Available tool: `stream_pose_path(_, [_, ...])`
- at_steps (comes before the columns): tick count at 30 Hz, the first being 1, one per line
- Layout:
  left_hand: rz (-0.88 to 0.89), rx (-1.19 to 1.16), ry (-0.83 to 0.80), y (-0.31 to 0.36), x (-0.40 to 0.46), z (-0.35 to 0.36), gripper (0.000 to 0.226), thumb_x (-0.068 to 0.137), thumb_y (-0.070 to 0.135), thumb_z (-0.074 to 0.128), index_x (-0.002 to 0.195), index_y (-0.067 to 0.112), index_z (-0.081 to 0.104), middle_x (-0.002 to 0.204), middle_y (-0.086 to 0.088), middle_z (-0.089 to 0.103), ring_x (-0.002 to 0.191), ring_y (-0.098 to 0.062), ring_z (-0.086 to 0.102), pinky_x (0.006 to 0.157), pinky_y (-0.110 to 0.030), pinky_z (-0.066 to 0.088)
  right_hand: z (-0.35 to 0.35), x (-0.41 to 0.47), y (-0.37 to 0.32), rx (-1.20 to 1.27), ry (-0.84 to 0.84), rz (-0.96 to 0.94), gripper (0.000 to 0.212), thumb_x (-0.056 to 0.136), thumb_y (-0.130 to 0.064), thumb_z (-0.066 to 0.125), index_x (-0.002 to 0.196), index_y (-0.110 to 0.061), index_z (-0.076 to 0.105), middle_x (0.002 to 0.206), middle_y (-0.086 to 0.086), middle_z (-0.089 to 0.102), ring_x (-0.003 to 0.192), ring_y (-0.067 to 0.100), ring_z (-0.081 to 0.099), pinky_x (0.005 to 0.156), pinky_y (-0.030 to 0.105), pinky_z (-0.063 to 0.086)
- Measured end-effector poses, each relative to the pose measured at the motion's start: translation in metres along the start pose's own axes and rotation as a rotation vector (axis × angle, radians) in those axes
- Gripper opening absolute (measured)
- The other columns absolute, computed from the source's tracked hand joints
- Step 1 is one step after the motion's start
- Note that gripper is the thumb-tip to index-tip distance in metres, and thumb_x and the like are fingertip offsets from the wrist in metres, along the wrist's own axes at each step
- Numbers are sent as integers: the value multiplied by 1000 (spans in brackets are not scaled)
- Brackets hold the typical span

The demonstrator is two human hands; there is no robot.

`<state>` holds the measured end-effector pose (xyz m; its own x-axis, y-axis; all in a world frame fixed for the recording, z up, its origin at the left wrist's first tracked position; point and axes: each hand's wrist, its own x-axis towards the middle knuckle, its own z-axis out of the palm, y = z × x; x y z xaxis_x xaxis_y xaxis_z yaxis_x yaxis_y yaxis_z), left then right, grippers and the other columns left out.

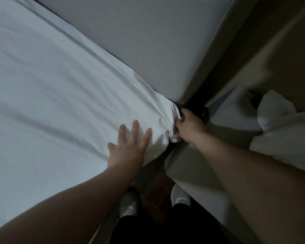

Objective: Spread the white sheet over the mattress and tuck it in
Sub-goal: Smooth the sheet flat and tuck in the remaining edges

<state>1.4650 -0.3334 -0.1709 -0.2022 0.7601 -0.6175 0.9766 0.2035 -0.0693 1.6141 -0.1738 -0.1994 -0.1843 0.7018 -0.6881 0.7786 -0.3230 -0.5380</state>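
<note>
The white sheet (51,88) lies spread over the mattress and fills the left half of the view, with creases fanning toward the bed's corner. My left hand (128,147) lies flat on the sheet near that corner, fingers apart and pressing down. My right hand (187,125) is closed on the bunched corner of the sheet at the mattress corner, with its fingertips partly hidden in the folds. A dark strip of the mattress side (167,150) shows below the sheet's edge.
A grey wall or headboard (139,36) runs along the far side of the bed. A second bed with white bedding (280,131) stands close on the right. My feet in pale shoes (180,196) stand on dark floor in the narrow gap between them.
</note>
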Motion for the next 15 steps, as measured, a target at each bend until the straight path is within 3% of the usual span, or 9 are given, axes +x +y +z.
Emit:
stream_pose_path(2, [10,1,-17,-2,-4,-1,120,86,45,74,153,40,-26,163,-8,-29,151,-49,-11,101,-64,44,2,-1,0,-58,46,-11,20,103,-28,48,118,-20,59,96,4,75,60,22,74,73,30,58])
stream_pose_path(4, [16,1,-30,-4,-8,-2,118,86,55,70,153,39,-26,163,-8,-26,151,-49,-9,102,-63,44,1,2,1,-188,70,-49,19,100,-34,50,93,-19,58,97,11,74,82,33,75,85,38,58])
stream_pose_path(5, [17,4,-39,-5,-10,-2,115,87,59,67,153,40,-26,163,-8,-26,151,-48,-9,103,-63,45,-2,2,0,-255,71,-53,22,100,-37,50,92,-19,59,104,13,73,95,37,73,90,39,56])
stream_pose_path(7, [19,5,-53,-8,-13,-3,112,89,61,63,152,41,-27,162,-8,-25,151,-47,-8,103,-62,45,-17,-1,0,-486,98,-4,30,103,-39,49,109,-15,65,119,15,68,116,39,63,98,38,49])
stream_pose_path(10, [26,-12,-90,-14,-19,-2,106,90,63,59,152,42,-25,163,-7,-20,151,-44,-5,102,-59,47,-41,6,5,-720,223,90,41,96,-36,49,120,-9,68,127,18,67,121,38,60,102,40,49])
stream_pose_path(13, [16,-48,-91,-20,-24,-4,94,88,67,55,154,42,-8,160,-5,5,144,-39,16,93,-52,55,-39,9,-3,-694,184,121,38,94,-26,54,127,-10,66,131,15,65,127,36,57,101,38,46])
stream_pose_path(15, [-2,-21,-24,-23,-23,-12,81,89,73,48,151,36,11,144,-4,29,126,-34,38,82,-47,55,-28,7,-14,-537,180,73,39,95,-22,54,132,-15,63,134,13,61,134,32,48,103,33,40])
